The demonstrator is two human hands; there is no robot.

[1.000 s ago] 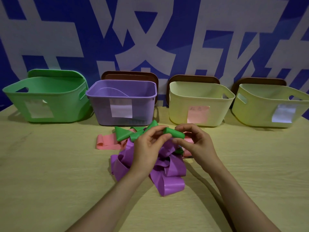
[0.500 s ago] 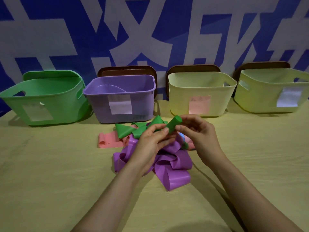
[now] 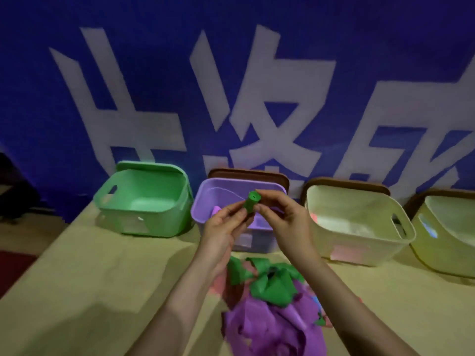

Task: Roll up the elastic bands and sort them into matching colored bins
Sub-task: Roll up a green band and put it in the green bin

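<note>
Both hands, left hand [image 3: 226, 227] and right hand [image 3: 280, 222], pinch the rolled green band [image 3: 250, 204] (upright) above the purple bin [image 3: 205, 201].

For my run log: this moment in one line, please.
left hand, right hand: pinch green roll | near purple bin | green bin at left | loose bands on table

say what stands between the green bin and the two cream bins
The purple bin, in the head view; the left hand and right hand hold a green roll before it.
</note>
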